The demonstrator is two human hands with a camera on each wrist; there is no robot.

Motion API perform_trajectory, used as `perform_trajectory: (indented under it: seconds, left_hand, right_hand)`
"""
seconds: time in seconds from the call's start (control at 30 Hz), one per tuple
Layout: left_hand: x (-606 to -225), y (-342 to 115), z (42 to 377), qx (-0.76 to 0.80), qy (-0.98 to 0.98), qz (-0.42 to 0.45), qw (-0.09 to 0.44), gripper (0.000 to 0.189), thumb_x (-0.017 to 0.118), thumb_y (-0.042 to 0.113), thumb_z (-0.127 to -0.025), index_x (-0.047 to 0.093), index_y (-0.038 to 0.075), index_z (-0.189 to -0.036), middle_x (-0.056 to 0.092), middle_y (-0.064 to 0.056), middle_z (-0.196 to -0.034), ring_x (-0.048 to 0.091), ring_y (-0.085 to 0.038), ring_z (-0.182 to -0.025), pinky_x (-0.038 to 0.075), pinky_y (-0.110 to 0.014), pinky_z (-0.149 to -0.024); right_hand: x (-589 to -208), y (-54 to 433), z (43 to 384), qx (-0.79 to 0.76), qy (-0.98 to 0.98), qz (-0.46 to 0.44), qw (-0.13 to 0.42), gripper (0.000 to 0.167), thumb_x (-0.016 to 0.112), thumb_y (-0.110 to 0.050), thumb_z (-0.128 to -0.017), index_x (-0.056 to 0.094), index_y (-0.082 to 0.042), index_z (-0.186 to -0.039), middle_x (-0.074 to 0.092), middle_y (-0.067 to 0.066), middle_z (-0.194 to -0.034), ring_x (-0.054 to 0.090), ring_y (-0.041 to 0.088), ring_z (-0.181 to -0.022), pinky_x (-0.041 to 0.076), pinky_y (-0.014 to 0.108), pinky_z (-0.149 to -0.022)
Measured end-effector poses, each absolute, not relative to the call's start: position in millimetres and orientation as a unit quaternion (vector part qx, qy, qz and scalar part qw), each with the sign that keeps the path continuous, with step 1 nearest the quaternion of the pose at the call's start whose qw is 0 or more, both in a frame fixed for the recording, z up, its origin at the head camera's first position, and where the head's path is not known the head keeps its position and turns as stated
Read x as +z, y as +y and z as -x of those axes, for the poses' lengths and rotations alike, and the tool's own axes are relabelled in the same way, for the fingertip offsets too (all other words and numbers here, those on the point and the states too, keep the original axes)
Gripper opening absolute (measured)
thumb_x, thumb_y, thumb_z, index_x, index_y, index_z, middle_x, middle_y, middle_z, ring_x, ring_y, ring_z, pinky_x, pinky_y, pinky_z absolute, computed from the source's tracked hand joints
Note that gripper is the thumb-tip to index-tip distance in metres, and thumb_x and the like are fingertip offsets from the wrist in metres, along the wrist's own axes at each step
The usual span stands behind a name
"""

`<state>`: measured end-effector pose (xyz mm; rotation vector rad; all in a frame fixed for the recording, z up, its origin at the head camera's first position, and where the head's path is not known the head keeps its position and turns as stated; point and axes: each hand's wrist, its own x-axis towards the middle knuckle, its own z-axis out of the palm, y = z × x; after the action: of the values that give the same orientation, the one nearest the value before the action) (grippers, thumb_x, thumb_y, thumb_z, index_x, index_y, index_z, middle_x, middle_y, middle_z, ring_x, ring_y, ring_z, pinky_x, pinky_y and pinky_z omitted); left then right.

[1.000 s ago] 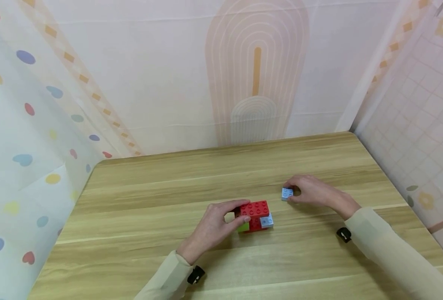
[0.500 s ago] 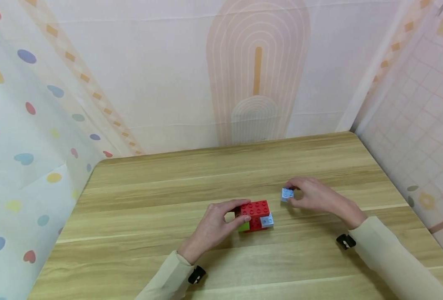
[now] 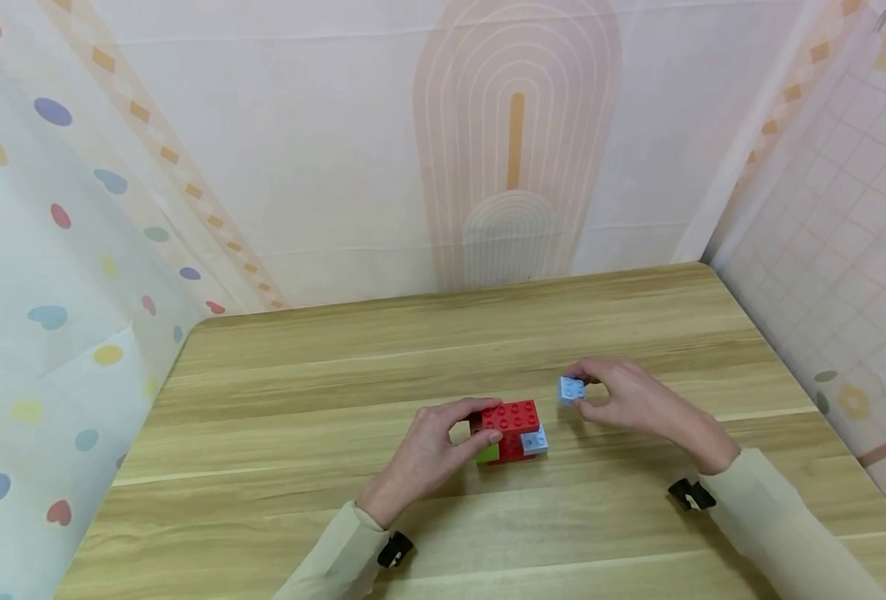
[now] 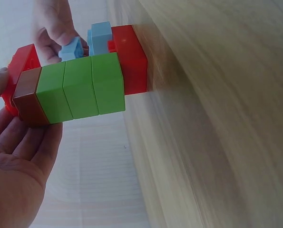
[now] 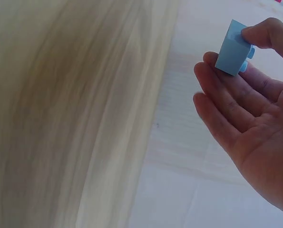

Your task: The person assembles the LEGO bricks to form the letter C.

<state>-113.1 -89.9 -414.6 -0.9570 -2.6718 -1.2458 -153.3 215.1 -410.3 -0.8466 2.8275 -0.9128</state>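
Observation:
My left hand [image 3: 427, 454] grips a built stack of toy building bricks by its top, thumb on the near side. Across the top lies a red brick [image 3: 513, 415]. In the left wrist view, a brown brick [image 4: 28, 97] and several green bricks [image 4: 79, 88] form a column beneath it, down to a red base brick [image 4: 131, 59] on the table. A light blue brick [image 3: 535, 440] is attached on the base's right end. To the right of the stack, my right hand [image 3: 630, 398] pinches a separate light blue brick [image 5: 234, 50] between thumb and fingers, just above the table.
The wood-grain table [image 3: 322, 400] extends around both hands. Behind it hangs a patterned cloth backdrop [image 3: 322, 167], with a dotted cloth [image 3: 52, 250] at the left and a grid-patterned one [image 3: 855, 275] at the right.
The right hand has lifted the loose light blue brick slightly and tilted it, while its wrist shifted toward the viewer. The left hand and the stack have stayed put.

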Motion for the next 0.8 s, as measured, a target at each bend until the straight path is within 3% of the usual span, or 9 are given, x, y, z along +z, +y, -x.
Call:
perform_trajectory:
  seconds: [0.1, 0.27, 0.37, 0.53, 0.8]
  left_hand:
    - [-415.2, -89.5, 113.2, -0.408, -0.859, 0.309, 0.021, 0.037, 0.067, 0.034, -0.095, 0.066, 0.018, -0.128, 0.07, 0.007, -0.117, 0.03, -0.003, -0.05, 0.03, -0.02, -0.045]
    - [-416.8, -89.1, 113.8, -0.424, -0.85, 0.312, 0.018, 0.037, 0.069, 0.032, -0.095, 0.066, 0.018, -0.129, 0.069, 0.006, -0.119, 0.06, -0.011, -0.079, 0.053, -0.035, -0.067]
    - [-417.5, -89.0, 114.0, -0.432, -0.846, 0.312, 0.017, 0.037, 0.069, 0.031, -0.095, 0.066, 0.017, -0.129, 0.069, 0.005, -0.12, 0.062, -0.006, -0.088, 0.056, -0.044, -0.077]
    - [-417.7, -89.0, 113.7, -0.439, -0.844, 0.308, 0.011, 0.037, 0.069, 0.032, -0.095, 0.065, 0.018, -0.129, 0.069, 0.005, -0.12, 0.062, -0.005, -0.088, 0.056, -0.043, -0.075]
    - [-416.7, -89.2, 112.6, -0.446, -0.842, 0.302, 0.004, 0.036, 0.07, 0.03, -0.094, 0.065, 0.019, -0.128, 0.07, 0.004, -0.117, 0.064, -0.005, -0.098, 0.056, -0.044, -0.084]
  right_hand:
    - [-409.7, 213.0, 150.5, -0.303, 0.91, 0.282, 0.011, 0.038, 0.073, -0.013, -0.085, 0.064, -0.002, -0.12, 0.069, 0.003, -0.107, 0.065, 0.02, -0.1, 0.056, 0.044, -0.085]
    - [-408.9, 209.5, 144.5, -0.318, 0.901, 0.295, -0.01, 0.038, 0.072, -0.012, -0.085, 0.064, -0.003, -0.121, 0.068, 0.003, -0.109, 0.064, 0.019, -0.1, 0.056, 0.045, -0.087]
    - [-408.8, 207.3, 141.2, -0.322, 0.898, 0.299, -0.016, 0.038, 0.071, -0.013, -0.085, 0.064, -0.002, -0.121, 0.068, 0.004, -0.111, 0.064, 0.02, -0.101, 0.055, 0.046, -0.088]
    - [-409.7, 204.2, 137.1, -0.329, 0.895, 0.301, -0.018, 0.037, 0.07, -0.014, -0.087, 0.064, -0.005, -0.122, 0.066, 0.004, -0.114, 0.064, 0.02, -0.103, 0.055, 0.045, -0.089]
    - [-411.2, 200.0, 133.2, -0.342, 0.887, 0.309, -0.021, 0.035, 0.07, -0.015, -0.088, 0.064, -0.007, -0.122, 0.065, 0.003, -0.117, 0.063, 0.018, -0.102, 0.056, 0.042, -0.088]
